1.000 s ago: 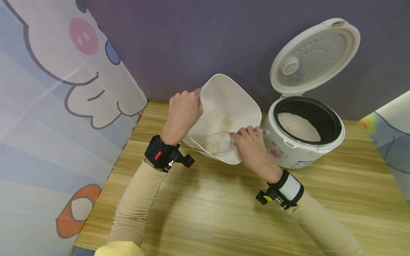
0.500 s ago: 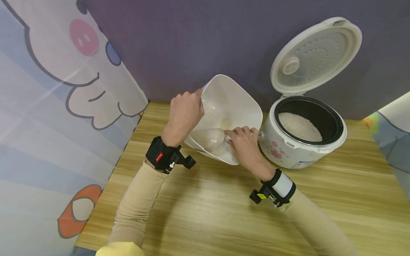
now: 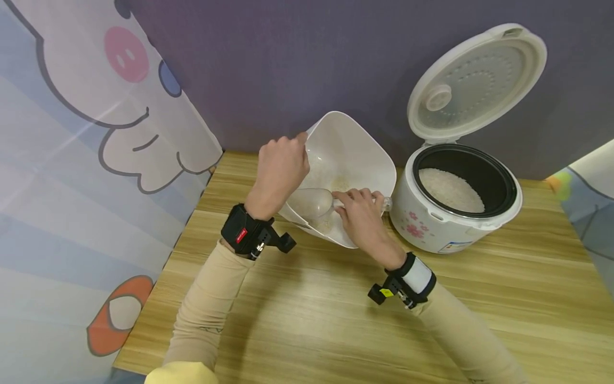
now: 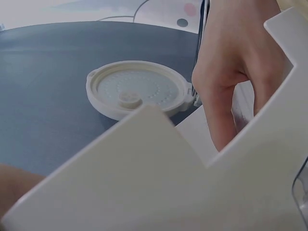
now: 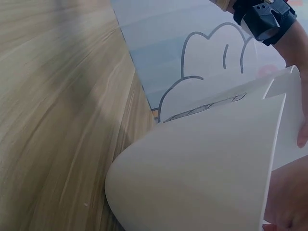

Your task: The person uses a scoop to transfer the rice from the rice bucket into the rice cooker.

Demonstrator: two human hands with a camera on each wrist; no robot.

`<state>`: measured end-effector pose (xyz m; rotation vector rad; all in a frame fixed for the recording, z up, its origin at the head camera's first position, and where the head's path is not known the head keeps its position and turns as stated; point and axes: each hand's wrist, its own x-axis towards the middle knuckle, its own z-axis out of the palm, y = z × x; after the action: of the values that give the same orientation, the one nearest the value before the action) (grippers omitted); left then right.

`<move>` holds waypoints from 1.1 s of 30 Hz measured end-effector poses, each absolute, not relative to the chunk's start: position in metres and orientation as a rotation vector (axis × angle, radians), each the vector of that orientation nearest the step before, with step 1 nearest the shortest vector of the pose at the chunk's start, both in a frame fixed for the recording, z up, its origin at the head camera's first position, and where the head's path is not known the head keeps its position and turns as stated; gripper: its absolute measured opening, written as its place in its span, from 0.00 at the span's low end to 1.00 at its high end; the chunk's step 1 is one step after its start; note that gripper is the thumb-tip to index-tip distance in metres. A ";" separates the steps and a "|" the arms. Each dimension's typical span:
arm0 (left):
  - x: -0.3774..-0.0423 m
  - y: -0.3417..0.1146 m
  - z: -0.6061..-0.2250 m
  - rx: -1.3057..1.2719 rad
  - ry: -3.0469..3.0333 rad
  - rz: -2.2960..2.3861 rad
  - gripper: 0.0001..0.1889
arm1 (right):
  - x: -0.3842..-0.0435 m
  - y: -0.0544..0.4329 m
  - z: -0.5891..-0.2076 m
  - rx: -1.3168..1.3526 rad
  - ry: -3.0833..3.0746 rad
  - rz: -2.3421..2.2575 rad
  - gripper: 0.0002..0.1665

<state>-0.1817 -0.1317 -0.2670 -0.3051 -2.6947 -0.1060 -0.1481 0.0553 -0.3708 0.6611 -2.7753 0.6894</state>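
In the head view, a white plastic bin leans with its mouth toward me. My left hand grips its left rim. My right hand holds the handle of a clear scoop, whose bowl is inside the bin near the lower left wall. Some rice lies in the bin; how much is in the scoop I cannot tell. The left wrist view has my right hand reaching past the bin's notched rim. The right wrist view is mostly the bin's outer side.
Right of the bin stands a white rice cooker with pink flowers, its lid raised. Rice lies in its black inner pot. Behind the wooden table is a dark wall; a cartoon-printed cloth hangs at left.
My right hand has shifted left and slightly up with the scoop, whose bowl has moved toward the bin's left wall. My left hand keeps its hold on the rim.
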 end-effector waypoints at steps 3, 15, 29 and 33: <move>-0.182 -0.131 -0.267 -0.306 -2.693 -0.095 0.10 | -0.148 0.056 -0.370 0.649 -2.777 0.695 0.20; -0.182 -0.133 -0.266 -0.293 -2.707 -0.125 0.10 | -0.149 0.064 -0.358 0.619 -2.747 0.662 0.21; -0.185 -0.131 -0.267 -0.305 -2.713 -0.107 0.11 | -0.145 0.090 -0.334 0.593 -2.642 0.605 0.21; -0.186 -0.132 -0.268 -0.310 -2.709 -0.108 0.11 | -0.143 0.102 -0.329 0.568 -2.622 0.607 0.21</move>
<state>-0.1856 -0.1319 -0.2681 -0.3096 -2.7090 -0.1078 -0.1429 0.1021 -0.3289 0.5682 -2.6225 0.6069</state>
